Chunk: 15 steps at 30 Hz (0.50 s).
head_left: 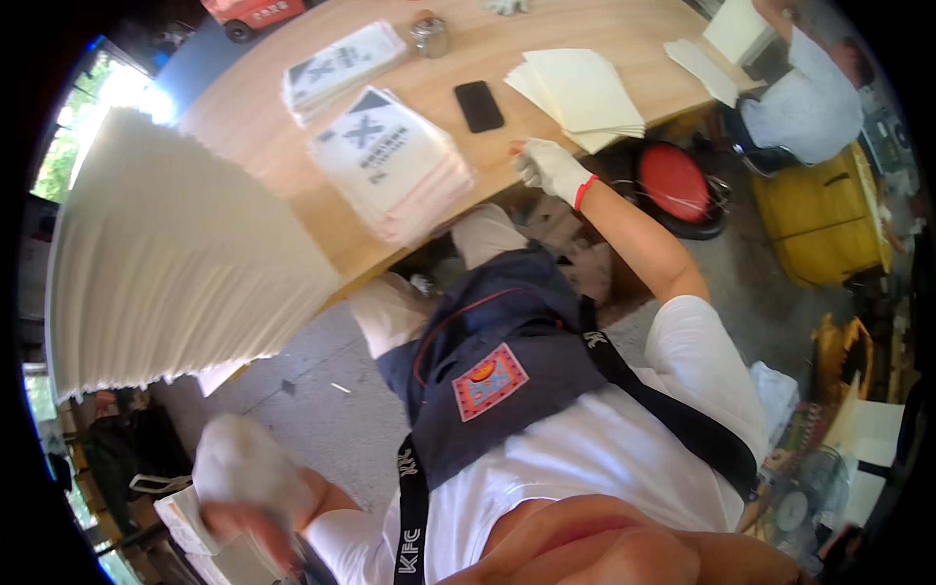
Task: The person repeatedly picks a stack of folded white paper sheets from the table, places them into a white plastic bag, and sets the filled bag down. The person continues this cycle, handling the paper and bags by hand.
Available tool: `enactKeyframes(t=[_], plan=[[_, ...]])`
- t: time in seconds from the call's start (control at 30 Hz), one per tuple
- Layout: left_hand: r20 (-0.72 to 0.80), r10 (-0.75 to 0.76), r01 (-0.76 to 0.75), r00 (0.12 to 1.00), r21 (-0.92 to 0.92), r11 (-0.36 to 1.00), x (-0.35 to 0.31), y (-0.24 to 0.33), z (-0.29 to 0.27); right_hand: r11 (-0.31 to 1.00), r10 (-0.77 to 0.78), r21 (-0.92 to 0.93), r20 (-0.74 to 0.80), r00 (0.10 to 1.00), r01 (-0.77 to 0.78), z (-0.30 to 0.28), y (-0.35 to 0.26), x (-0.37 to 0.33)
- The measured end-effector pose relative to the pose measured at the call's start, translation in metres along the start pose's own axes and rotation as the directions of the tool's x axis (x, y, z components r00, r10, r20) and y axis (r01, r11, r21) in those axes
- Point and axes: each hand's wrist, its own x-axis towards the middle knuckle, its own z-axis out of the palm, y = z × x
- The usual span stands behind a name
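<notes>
My right hand point(554, 172), in a white knit glove with a red cuff, is at the table's front edge. Its fingers are curled in and nothing shows in them. Just beyond it lies a fanned stack of cream sheets point(585, 90), and a black phone point(478, 106) lies to its left. Down at the lower left, my left hand point(249, 473), also in a pale glove, is smeared by motion, so its fingers cannot be read. Pale papers or boards point(190, 517) are close below it. A pile of printed white bags or sheets point(395, 161) lies on the table before me.
A tall stack of pale sheets point(175, 263) leans over the wooden table's point(244, 117) left side. Behind are a second printed pile point(346, 68) and a glass jar point(428, 35). A red round stool point(673, 182), a yellow bundle point(819, 219) and another person point(804, 102) are at right.
</notes>
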Motion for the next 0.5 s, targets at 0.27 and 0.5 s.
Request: enactKeyframes(t=[0.27,0.5], plan=[[0.205,0.245,-0.177,0.948,-0.299,0.938,0.054,-0.002,0.06,0.998,0.017,0.064,-0.38,0.925,0.008,-0.114,-0.02,0.015],[0.168,0.225,-0.162,0.96,-0.321,0.933,0.054,-0.014,0.066,1.0,0.018,0.024,-0.379,0.925,-0.009,-0.098,-0.027,0.018]])
